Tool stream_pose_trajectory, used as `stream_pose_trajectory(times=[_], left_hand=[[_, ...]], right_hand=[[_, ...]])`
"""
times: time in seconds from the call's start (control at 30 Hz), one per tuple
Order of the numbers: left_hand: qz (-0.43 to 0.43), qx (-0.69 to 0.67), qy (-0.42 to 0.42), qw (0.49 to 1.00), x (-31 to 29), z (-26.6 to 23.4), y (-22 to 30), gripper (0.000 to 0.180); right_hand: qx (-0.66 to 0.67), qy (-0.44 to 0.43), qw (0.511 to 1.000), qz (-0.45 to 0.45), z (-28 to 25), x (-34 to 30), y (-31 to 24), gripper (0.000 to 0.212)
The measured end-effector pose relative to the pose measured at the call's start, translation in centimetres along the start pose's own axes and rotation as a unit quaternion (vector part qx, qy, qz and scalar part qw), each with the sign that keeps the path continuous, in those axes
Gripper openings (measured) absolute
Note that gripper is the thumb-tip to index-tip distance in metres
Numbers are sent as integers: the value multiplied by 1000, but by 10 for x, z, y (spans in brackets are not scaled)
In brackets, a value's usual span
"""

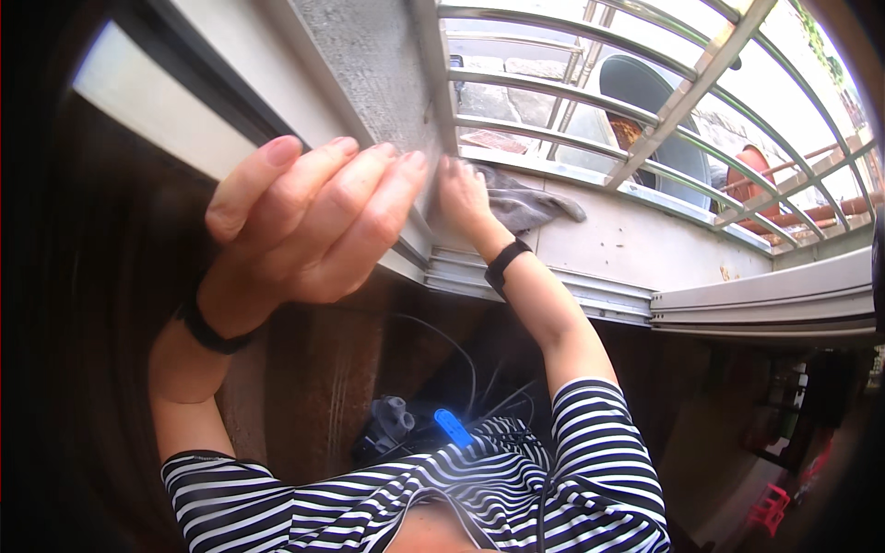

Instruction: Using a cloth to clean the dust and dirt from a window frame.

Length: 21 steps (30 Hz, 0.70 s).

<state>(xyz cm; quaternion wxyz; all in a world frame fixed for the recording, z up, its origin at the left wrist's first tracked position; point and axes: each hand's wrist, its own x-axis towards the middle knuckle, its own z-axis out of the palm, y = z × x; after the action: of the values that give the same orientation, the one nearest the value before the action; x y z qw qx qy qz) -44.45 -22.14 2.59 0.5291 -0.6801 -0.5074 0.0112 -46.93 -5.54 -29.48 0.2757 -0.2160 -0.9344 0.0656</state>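
Two bare hands reach out ahead of a striped shirt (604,442). Nearer to me is the left hand (323,226), raised with its fingers loosely curled and nothing visible in it — whether the fingertips touch the grey jamb (369,55) behind them, I cannot tell. Beyond it and to its right, the right hand (466,195) is at the corner where the jamb meets the metal bars (688,95). A crumpled grey cloth (530,207) lies on the pale sill (636,244), just right of that hand, whose fingers are too blurred to show whether they grip it. To handle it well, I would fold the cloth flat under the right fingertips and press it into the corner in short strokes — knuckles off the bars, forearm clear of the ridged track (562,293) beneath it. The left hand might brace lightly on the jamb. Farthest off, through the bars and right of both hands, stands a large grey tub (636,76).
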Motion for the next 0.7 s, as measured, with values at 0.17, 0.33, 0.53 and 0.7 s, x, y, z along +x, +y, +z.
stream_pose_trajectory(times=[0.17,0.33,0.53,0.7], left_hand=[[-1,0,-3,1000,6,-3,1,21],[6,8,18,1000,7,2,1,17],[-1,11,-6,1000,2,-2,1,24],[-7,5,13,1000,4,0,2,25]], right_hand=[[-58,-118,990,-44,-5,8,18,31],[-58,-144,988,6,-5,13,27,24],[-6,-122,983,137,-51,-28,83,24],[-82,-124,958,244,-77,-76,162,24]])
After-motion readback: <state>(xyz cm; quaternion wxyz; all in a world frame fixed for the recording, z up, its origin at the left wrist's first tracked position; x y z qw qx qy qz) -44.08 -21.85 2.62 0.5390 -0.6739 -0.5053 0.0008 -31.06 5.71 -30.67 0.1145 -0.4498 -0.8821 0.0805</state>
